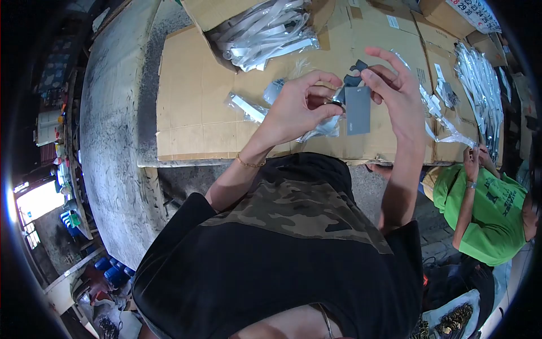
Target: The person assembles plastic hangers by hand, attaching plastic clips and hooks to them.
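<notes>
My left hand (302, 107) is closed, thumb and fingers pinching the lower end of a dark grey strap-like piece (353, 79) above the cardboard. Its exact kind I cannot make out. Thumb and fingertips of my right hand (398, 93) pinch the upper end of the same piece, with the index finger raised. A grey hang tag (358, 116) with small print dangles between both hands. Under and beside my left hand lie clear plastic packets, one with a white strip (248, 107) in it.
Flattened cardboard (203, 107) covers the table. An open carton (212, 14) holds plastic-wrapped strips (271, 37). More bagged strips (480, 90) lie at the right, where a person in a green shirt (491, 214) handles a packet. A grey-white surface (110, 124) extends on the left.
</notes>
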`<state>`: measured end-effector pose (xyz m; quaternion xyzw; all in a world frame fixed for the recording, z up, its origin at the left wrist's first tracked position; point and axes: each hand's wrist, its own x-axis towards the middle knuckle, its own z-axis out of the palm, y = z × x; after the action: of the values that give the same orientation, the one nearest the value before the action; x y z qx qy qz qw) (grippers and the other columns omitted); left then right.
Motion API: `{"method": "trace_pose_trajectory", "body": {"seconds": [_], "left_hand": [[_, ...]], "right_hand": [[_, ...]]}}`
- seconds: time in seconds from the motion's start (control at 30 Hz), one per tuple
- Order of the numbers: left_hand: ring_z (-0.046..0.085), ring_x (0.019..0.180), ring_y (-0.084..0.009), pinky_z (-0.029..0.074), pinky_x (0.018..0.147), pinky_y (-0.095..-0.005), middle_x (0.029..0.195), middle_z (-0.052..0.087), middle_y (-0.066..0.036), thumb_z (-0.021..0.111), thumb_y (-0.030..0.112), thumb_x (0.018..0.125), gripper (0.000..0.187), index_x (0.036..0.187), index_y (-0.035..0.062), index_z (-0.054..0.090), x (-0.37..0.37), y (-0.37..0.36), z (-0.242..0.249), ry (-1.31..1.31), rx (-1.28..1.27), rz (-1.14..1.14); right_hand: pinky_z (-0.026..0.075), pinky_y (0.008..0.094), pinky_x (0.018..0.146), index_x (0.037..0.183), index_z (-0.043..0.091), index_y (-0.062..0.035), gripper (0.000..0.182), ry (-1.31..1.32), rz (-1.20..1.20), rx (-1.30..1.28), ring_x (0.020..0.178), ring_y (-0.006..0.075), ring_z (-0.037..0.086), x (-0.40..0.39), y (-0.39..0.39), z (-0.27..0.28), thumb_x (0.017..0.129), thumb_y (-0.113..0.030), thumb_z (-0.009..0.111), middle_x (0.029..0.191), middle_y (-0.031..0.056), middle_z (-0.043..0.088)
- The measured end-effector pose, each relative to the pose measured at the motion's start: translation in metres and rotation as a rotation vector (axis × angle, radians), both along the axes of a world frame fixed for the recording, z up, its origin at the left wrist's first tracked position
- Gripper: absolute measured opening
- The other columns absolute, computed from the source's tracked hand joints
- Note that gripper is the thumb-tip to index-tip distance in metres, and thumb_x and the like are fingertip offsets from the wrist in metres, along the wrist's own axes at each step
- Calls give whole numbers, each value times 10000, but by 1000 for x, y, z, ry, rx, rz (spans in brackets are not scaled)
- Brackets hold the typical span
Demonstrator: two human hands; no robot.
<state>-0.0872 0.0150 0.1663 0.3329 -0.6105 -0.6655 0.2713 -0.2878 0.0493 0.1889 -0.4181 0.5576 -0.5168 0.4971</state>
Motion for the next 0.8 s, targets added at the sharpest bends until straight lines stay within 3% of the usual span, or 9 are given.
{"method": "trace_pose_trajectory", "body": {"seconds": [0.17,0.23,0.4,0.5,0.57,0.6,0.67,0.8], "left_hand": [[595,800,-70,479,716,-213,902,670,-61,659,-21,811,405,1188,20,516,2,3,4,-26,0,-50],[599,819,-75,481,723,-230,936,668,-71,626,-23,837,403,1216,19,495,4,7,-7,-26,-16,-54],[564,713,-80,465,654,-233,815,602,-49,524,65,921,260,1165,-21,500,11,15,-9,142,-1,-49],[531,656,-69,450,615,-223,780,570,-8,525,105,940,278,1202,15,499,14,12,-9,33,25,-42],[520,648,-54,435,589,-210,759,560,-3,528,106,939,266,1190,18,512,16,13,-13,47,37,-44],[520,648,-54,435,589,-210,759,560,-3,528,106,939,266,1190,18,512,16,13,-14,44,43,-40],[522,644,-57,437,587,-215,755,567,-8,530,98,935,266,1187,13,511,17,12,-17,45,62,-58],[528,642,-64,437,583,-220,764,583,-21,536,87,927,270,1182,1,514,16,10,-19,109,89,-98]], "right_hand": [[437,193,627,1026,655,-5,229,149,16,-114,719,70,586,-9,-13,6,809,-78,670,824,42,671],[430,196,602,1016,646,33,209,96,-160,-226,684,74,570,-20,-18,11,826,-53,657,845,56,665],[461,215,607,1010,639,47,218,99,-181,-186,659,95,581,-26,-19,-2,822,-62,654,825,83,669],[476,233,648,1115,578,40,338,-118,-196,-41,697,114,593,-10,-7,-33,831,-114,675,910,109,657],[489,273,729,1253,457,20,513,-593,-109,48,810,153,614,0,8,-47,836,-171,688,1015,128,626],[489,273,729,1253,457,20,513,-596,-108,54,810,153,614,3,16,-59,836,-171,688,1015,128,626],[480,308,818,1338,350,-2,686,-587,140,-16,953,188,599,6,31,-82,811,-241,719,1094,144,595],[468,320,847,1361,317,-4,776,-435,224,8,1010,202,577,11,48,-92,773,-261,753,1114,144,589]]}}
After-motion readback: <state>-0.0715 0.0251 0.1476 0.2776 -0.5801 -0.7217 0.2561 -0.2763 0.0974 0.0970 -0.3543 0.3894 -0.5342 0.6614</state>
